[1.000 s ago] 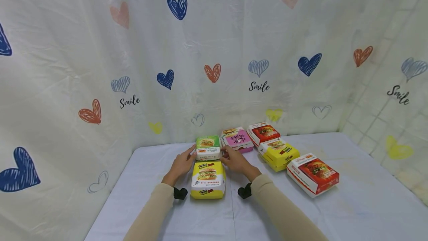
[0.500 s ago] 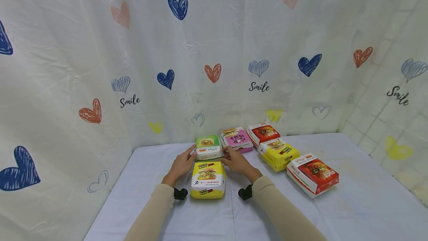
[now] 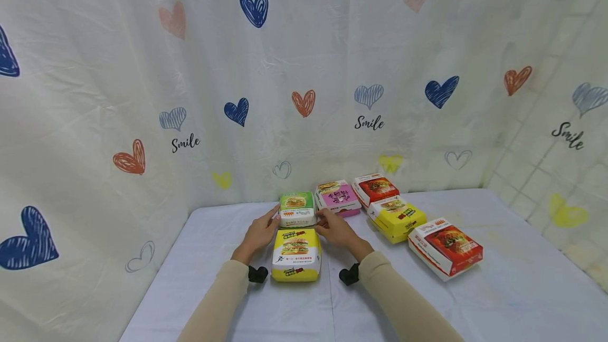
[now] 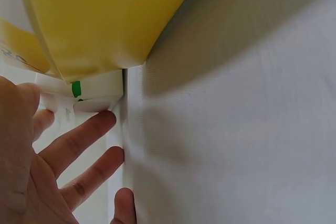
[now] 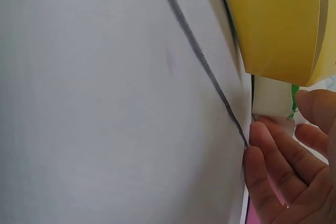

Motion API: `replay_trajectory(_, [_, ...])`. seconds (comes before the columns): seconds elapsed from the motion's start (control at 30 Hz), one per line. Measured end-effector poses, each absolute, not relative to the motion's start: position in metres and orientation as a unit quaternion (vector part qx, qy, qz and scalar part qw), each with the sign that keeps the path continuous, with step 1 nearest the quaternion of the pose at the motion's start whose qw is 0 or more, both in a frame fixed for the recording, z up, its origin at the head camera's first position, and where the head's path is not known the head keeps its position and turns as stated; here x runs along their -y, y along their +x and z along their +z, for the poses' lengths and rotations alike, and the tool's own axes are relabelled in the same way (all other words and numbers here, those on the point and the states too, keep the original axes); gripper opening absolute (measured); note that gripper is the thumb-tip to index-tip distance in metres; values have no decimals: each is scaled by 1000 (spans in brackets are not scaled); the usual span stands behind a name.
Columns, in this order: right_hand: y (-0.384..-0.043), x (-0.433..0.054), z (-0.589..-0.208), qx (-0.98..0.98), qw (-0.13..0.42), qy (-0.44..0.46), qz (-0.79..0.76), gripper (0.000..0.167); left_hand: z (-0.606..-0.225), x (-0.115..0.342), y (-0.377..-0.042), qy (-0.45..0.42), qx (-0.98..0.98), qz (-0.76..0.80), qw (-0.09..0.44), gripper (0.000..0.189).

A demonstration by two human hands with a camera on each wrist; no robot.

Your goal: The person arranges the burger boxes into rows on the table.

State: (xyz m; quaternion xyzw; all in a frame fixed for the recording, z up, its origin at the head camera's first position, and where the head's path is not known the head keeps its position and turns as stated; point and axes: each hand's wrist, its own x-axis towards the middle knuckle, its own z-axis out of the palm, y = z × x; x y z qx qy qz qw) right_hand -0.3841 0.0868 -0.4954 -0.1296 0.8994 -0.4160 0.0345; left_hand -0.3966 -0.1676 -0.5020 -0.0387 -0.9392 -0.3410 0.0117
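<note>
In the head view, a green-and-white burger box (image 3: 296, 211) lies on the table behind a yellow-and-white burger box (image 3: 296, 255). My left hand (image 3: 259, 234) is at the left side of the green-and-white box. On its right side is my right hand (image 3: 338, 230). Extended left fingers (image 4: 84, 137) reach along the lower edge of the box in the left wrist view. The right wrist view shows slightly bent right fingers (image 5: 278, 156) at the opposite side, near the tabletop. Both wrist views have the yellow box large in front, hiding much of the green-and-white one.
A pink burger box (image 3: 338, 198) sits just right of the green-and-white one. Farther right are a red-and-white box (image 3: 375, 189), a second yellow box (image 3: 398, 217) and another red-and-white box (image 3: 445, 247). A heart-print curtain (image 3: 323, 67) hangs behind the white-covered table (image 3: 522, 289).
</note>
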Motion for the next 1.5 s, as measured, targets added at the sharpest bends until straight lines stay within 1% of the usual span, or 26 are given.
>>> replay_trajectory(0.4, [-383, -89, -495, -893, 46, -122, -431, 38, -503, 165, -399, -41, 936, -349, 3, 55])
replay_trajectory(0.77, [-386, -95, -499, -884, 41, -123, -450, 39, -498, 165, -396, -42, 927, -373, 18, 57])
replay_trajectory(0.97, [-382, -107, -497, -872, 33, -117, -475, 38, -483, 167, -390, -43, 912, -404, 59, 55])
replay_trajectory(1.1, [-376, -119, -494, -863, 6, -91, -498, 32, -456, 152, -372, -71, 903, -409, 107, 50])
replay_trajectory(1.2, [-372, -126, -490, -857, -31, -65, -510, 29, -432, 129, -352, -102, 894, -412, 142, 43])
replay_trajectory(1.33, [-368, -134, -482, -847, -87, -30, -523, 32, -407, 88, -327, -135, 871, -443, 164, 36])
replay_trajectory(1.4, [-368, -137, -479, -841, -107, -15, -530, 34, -402, 66, -320, -139, 855, -466, 180, 33])
replay_trajectory(1.5, [-369, -141, -477, -832, -131, -10, -539, 37, -405, 33, -319, -128, 813, -516, 237, 28])
